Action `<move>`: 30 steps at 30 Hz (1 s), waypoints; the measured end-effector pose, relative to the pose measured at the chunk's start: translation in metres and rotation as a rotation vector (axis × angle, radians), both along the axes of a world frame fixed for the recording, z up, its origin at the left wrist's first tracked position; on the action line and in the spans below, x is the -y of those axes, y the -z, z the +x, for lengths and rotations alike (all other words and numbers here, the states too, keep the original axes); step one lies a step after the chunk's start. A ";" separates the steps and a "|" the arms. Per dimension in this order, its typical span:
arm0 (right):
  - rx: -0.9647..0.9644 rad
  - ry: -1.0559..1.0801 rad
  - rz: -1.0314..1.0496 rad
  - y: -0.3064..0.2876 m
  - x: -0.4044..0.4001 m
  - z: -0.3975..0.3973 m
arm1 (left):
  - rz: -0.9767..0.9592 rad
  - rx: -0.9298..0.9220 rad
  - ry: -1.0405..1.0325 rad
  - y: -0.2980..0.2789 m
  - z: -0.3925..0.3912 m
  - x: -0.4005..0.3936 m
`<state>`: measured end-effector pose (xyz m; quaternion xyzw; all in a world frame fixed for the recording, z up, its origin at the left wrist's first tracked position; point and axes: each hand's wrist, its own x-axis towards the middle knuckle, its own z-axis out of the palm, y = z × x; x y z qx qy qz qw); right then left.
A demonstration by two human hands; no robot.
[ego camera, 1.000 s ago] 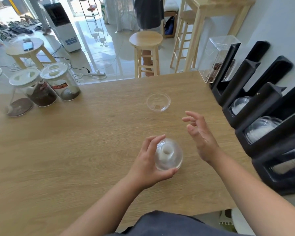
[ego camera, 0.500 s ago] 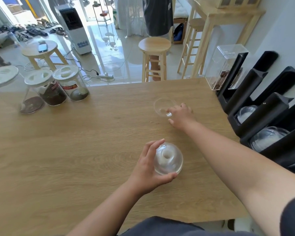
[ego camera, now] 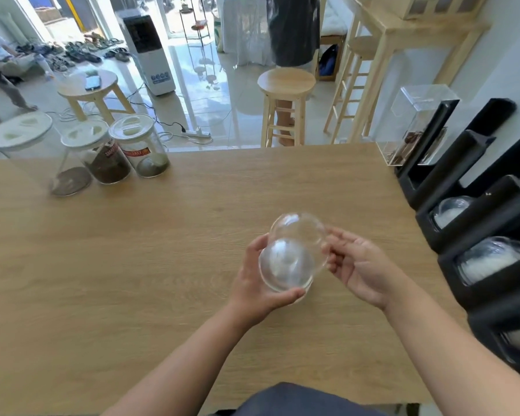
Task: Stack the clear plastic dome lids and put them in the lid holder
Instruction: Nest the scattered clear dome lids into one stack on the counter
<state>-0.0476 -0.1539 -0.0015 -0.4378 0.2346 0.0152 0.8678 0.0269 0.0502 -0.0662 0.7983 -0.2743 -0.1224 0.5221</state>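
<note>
The stacking step is in hand. The left hand cups a stack of dome lids, its grip closed around the lower rim with the thumb underneath and the fingers curled behind. The right hand brings a single dome lid against the top of that stack, pinching its edge between thumb and fingertips. The loose lid sits tilted and partly overlaps the stack, so it does not look nested yet. Both are held above the middle of the tabletop, somewhat toward its right edge; whether they touch the surface is hard to tell.

The next move, as I judge it, calls for squaring the loose lid over the stack and pressing it down until the domes seat, with the left hand keeping the stack steady. No other loose lids show on the tabletop, so the stack likely goes next to the lid holder, the black rack along the right edge, whose slots already hold clear lids. That needs the stack turned to match a slot opening.
</note>
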 end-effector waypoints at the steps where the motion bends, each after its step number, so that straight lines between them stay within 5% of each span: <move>1: -0.041 -0.023 -0.045 0.004 -0.005 -0.003 | -0.003 -0.002 0.006 0.000 0.001 0.000; 17: -0.126 0.079 -0.688 0.024 -0.025 0.010 | 0.039 -0.063 0.100 -0.012 -0.004 -0.009; 22: 0.112 -0.003 -1.041 0.038 -0.027 -0.004 | 0.057 -0.080 0.073 -0.011 -0.003 -0.007; 26: 0.187 -0.311 -0.930 0.059 -0.027 -0.020 | 0.022 -0.209 0.099 -0.009 -0.001 -0.006; 30: 0.162 -0.369 -0.933 0.065 -0.026 -0.022 | 0.039 -0.235 0.225 -0.002 0.005 -0.012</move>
